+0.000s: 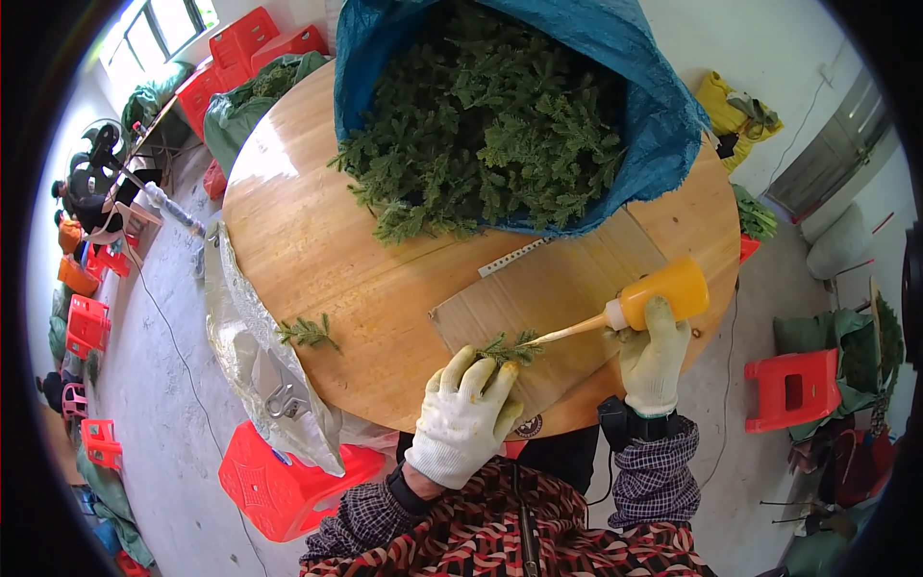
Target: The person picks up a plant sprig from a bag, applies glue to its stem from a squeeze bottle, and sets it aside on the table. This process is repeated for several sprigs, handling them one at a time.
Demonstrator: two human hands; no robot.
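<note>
My left hand (pixel 463 413), in a white knit glove, is closed on the stem end of a small green conifer sprig (pixel 511 348) above the cardboard. In my right hand (pixel 652 361), gloved too, is an orange squeeze bottle (pixel 665 294) tilted on its side. Its long pale nozzle points left, and the tip meets or nearly meets the sprig. Beneath both lies a flat cardboard sheet (pixel 562 288) on the round wooden table (pixel 327 240). Another sprig (pixel 308 332) rests by itself near the table's left edge.
A blue woven sack (pixel 663 125) full of conifer branches (pixel 481 125) fills the table's far side. A white ruler-like strip (pixel 512 258) lies by the cardboard. Scissors (pixel 285 399) sit on clear plastic (pixel 236 327) at the left edge. Red stools (pixel 279 481) (pixel 793 389) stand around the table.
</note>
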